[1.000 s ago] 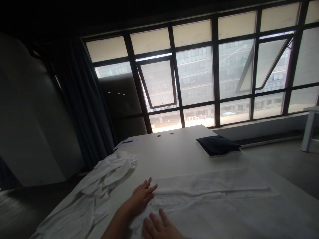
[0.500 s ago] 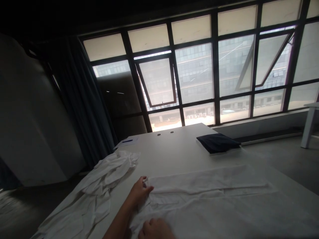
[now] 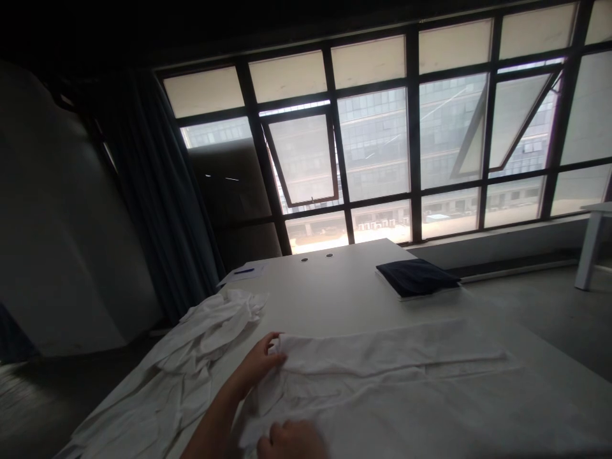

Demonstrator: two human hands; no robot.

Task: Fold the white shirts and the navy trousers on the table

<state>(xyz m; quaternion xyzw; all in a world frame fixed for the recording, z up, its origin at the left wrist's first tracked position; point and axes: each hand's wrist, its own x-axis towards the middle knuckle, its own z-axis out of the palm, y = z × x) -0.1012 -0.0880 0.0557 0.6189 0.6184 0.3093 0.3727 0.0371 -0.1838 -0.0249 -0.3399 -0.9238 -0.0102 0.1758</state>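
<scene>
A white cloth garment point(image 3: 382, 366) lies spread and partly folded on the white table point(image 3: 335, 284), with a long fold across its far side. My left hand point(image 3: 258, 363) curls around the left end of that fold, pinching the fabric. My right hand point(image 3: 291, 441) sits at the bottom edge of the view on the near part of the same cloth, its fingers mostly cut off by the frame. Whether it grips the cloth is hidden. A second, crumpled white cloth point(image 3: 205, 335) lies just left of my left forearm.
The crumpled cloth hangs over the table's left edge toward the dark floor. A dark navy folded item point(image 3: 415, 277) rests on a white board at the far side, near a paper with a blue pen point(image 3: 241, 273). Large windows stand behind the table, and a small white table point(image 3: 590, 242) stands at right.
My left hand has gone from lying flat with spread fingers to pinching the fold's end. My right hand has moved left and lower, and the cloth's fold has shifted slightly left.
</scene>
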